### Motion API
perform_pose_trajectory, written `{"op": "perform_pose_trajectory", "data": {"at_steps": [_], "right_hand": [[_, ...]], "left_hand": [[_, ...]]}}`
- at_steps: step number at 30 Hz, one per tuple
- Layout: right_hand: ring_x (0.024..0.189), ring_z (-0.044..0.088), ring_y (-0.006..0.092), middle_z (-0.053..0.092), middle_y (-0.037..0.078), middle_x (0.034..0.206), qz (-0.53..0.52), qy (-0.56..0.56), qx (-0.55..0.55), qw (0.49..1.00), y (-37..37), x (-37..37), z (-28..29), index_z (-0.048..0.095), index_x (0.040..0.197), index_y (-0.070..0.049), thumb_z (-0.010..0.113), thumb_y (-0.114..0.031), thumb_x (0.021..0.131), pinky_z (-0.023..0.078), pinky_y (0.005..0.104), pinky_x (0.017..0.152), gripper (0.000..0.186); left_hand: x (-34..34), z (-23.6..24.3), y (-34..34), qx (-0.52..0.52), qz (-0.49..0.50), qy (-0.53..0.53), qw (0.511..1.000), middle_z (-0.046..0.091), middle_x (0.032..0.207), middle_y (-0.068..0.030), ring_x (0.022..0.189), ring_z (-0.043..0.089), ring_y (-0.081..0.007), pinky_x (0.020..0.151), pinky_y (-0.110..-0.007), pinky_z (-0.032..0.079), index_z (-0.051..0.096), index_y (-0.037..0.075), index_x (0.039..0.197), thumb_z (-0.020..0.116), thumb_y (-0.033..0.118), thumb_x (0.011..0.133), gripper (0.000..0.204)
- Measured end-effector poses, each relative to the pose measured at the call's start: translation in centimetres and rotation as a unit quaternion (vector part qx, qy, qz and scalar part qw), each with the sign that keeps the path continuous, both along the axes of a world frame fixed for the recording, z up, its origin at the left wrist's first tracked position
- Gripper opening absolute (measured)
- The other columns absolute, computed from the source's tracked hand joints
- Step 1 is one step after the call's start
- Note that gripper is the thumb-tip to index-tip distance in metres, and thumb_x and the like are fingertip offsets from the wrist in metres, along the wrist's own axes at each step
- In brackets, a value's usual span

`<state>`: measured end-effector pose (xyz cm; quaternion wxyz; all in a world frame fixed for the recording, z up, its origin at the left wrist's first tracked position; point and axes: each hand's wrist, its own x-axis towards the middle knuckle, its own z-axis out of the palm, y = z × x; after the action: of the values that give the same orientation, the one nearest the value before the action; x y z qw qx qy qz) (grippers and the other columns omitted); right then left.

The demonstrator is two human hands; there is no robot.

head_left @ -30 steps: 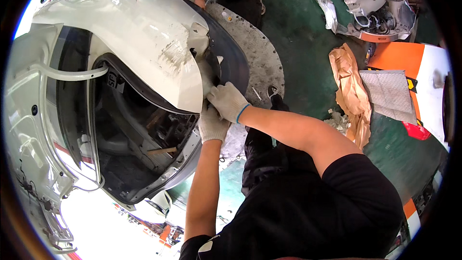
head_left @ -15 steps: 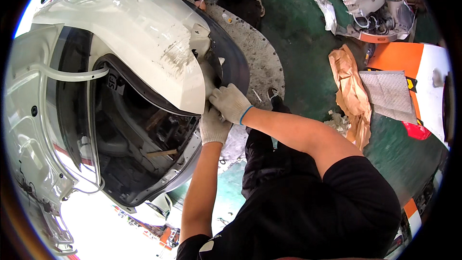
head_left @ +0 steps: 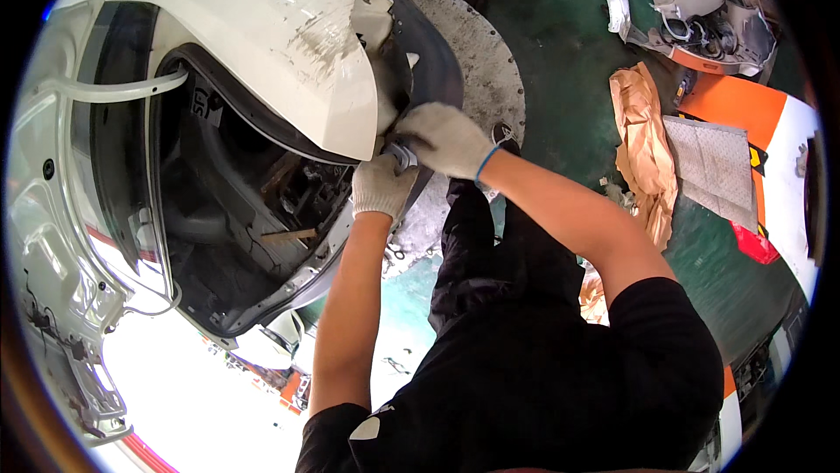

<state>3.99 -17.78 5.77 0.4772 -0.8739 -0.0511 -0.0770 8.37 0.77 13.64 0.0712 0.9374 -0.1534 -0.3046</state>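
I stand at the rear corner of a cream car body with a scraped, dented rear panel (head_left: 328, 44). My left hand (head_left: 381, 186), in a knitted white work glove, is closed around a small shiny metal piece (head_left: 402, 155) at the panel's torn lower edge. What kind of piece it is I cannot make out. Just right of it is my right hand (head_left: 446, 142), gloved too with a blue cuff, its fingers curled and darkened at the tips. Whether those fingers hold anything is hidden. A dark grey bumper (head_left: 433, 66) curves past both hands.
The trunk (head_left: 236, 237) gapes at left beneath its raised lid (head_left: 52, 167). A speckled round platform (head_left: 490, 62) lies under the car. At right are crumpled brown paper (head_left: 643, 140), a quilted grey pad (head_left: 713, 162) and removed orange-and-white panels (head_left: 744, 114). Another person's dark clothing shows at the top.
My right hand has lifted up and right, away from my left hand, uncovering the shiny metal piece. The view has shifted slightly, so the other person is now mostly out of frame.
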Motion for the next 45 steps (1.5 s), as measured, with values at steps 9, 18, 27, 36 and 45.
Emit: {"op": "perform_pose_trajectory", "data": {"at_steps": [9, 18, 27, 36, 45], "right_hand": [[0.133, 0.062, 0.0427, 0.070, 0.022, 0.138, -0.213, 0.076, 0.086, 0.970, -6.6, 6.7, -1.3, 0.072, 0.137, -0.005, 0.066, -0.031, 0.100, 0.049, 0.0507, 0.114, 0.046], [0.155, 0.045, 0.0433, 0.044, 0.030, 0.168, -0.177, 0.249, 0.114, 0.945, -3.1, 8.4, -2.0, 0.033, 0.169, 0.004, 0.082, -0.050, 0.085, 0.038, 0.0450, 0.128, 0.111], [0.157, 0.044, 0.0401, 0.043, 0.029, 0.170, -0.143, 0.236, 0.140, 0.951, -3.8, 7.9, -2.2, 0.032, 0.170, 0.004, 0.083, -0.049, 0.086, 0.036, 0.0424, 0.129, 0.112], [0.148, 0.054, 0.0400, 0.054, 0.027, 0.161, -0.119, 0.140, 0.114, 0.976, -3.7, 8.6, -3.6, 0.041, 0.166, 0.001, 0.086, -0.034, 0.090, 0.042, 0.0439, 0.124, 0.096], [0.149, 0.054, 0.0329, 0.054, 0.020, 0.164, -0.094, 0.242, 0.174, 0.950, -5.2, 8.6, -6.8, 0.036, 0.171, -0.003, 0.075, -0.039, 0.104, 0.042, 0.0400, 0.122, 0.086]], "left_hand": [[0.1, 0.0, -0.2, -0.008, 0.041, -0.001, 0.999, 0.066, 0.146, -0.0255, 0.118, 0.071, -0.0434, 0.103, -0.046, 0.056, 0.067, -0.003, 0.071, 0.084, 0.029, 0.084, 0.039], [-0.2, -1.1, 0.7, -0.026, 0.024, -0.032, 0.999, 0.070, 0.123, -0.0245, 0.102, 0.071, -0.0448, 0.092, -0.050, 0.058, 0.069, -0.002, 0.076, 0.078, 0.033, 0.087, 0.038], [-0.1, -1.3, 1.1, -0.053, 0.004, -0.036, 0.998, 0.074, 0.097, -0.0302, 0.099, 0.073, -0.0478, 0.092, -0.056, 0.058, 0.075, -0.003, 0.091, 0.071, 0.034, 0.090, 0.037], [-5.0, -4.2, -1.2, 0.005, -0.013, -0.079, 0.997, 0.054, 0.156, -0.0296, 0.134, 0.062, -0.0476, 0.117, -0.049, 0.051, 0.076, -0.002, 0.123, 0.076, 0.037, 0.091, 0.050], [-20.8, -3.6, 8.8, -0.213, 0.322, 0.041, 0.922, 0.061, 0.148, -0.0261, 0.127, 0.067, -0.0445, 0.102, -0.050, 0.057, 0.075, 0.004, 0.117, 0.080, 0.035, 0.088, 0.043]]}}
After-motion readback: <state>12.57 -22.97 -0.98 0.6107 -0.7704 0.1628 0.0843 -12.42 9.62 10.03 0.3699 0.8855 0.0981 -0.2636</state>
